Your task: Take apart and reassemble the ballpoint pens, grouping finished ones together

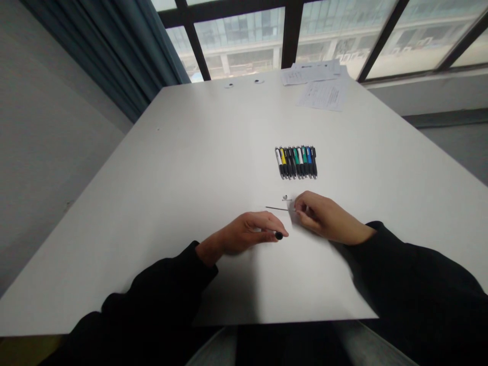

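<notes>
Pinched in my left hand (253,231) is a black pen barrel (279,235), its round end turned toward me; the rest of it hides behind the fingers. My right hand (324,216), just to the right, closes its thumb and forefinger on one end of a thin dark pen refill (277,208), which points left across the white table (213,168). Small pen parts (285,197) lie just beyond the refill, too small to make out fully. Farther off is a neat row of pens (296,162) in white, yellow, black, green and blue, lying side by side.
Printed sheets of paper (322,84) lie at the far right of the table by the window. Two cable holes (259,81) show near the far edge. A blue-grey curtain (110,46) hangs at the left, and the table's front edge runs close to my body.
</notes>
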Tool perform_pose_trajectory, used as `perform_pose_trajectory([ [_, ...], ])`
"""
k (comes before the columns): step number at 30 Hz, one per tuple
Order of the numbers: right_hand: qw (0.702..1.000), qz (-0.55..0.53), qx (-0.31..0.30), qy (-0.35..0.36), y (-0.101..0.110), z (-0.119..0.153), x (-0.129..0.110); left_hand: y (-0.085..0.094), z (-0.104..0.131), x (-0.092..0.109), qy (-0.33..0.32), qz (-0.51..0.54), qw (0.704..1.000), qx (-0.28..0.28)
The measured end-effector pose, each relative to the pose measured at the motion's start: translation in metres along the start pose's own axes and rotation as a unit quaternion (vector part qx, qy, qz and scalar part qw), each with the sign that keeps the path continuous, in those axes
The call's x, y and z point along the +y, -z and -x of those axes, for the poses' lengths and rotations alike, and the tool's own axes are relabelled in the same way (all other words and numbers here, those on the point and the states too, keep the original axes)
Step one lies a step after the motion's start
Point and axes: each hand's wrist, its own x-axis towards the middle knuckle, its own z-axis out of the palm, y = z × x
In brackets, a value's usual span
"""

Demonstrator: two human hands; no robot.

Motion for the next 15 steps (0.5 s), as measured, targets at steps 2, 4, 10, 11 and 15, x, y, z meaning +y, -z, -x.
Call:
perform_pose_trajectory([
  [2,0.994,-0.099,0.02,-0.051,0.005,0.003,0.0,0.001,0.001,0.0,0.004,-0.006,1.0,-0.001],
  [4,0.976,-0.194,0.056,-0.088,0.01,0.006,0.002,0.002,0.002,0.001,0.014,-0.008,1.0,-0.003],
  [10,0.912,-0.368,0.153,-0.095,0.019,0.006,0.009,0.002,0.002,0.001,0.039,-0.006,0.999,-0.006],
  [11,0.901,-0.389,0.164,-0.095,0.02,0.005,0.01,0.002,0.002,0.001,0.039,-0.006,0.999,-0.007],
  [15,0.882,-0.422,0.182,-0.109,0.023,0.004,0.008,0.002,0.003,-0.001,0.047,-0.009,0.999,-0.009],
])
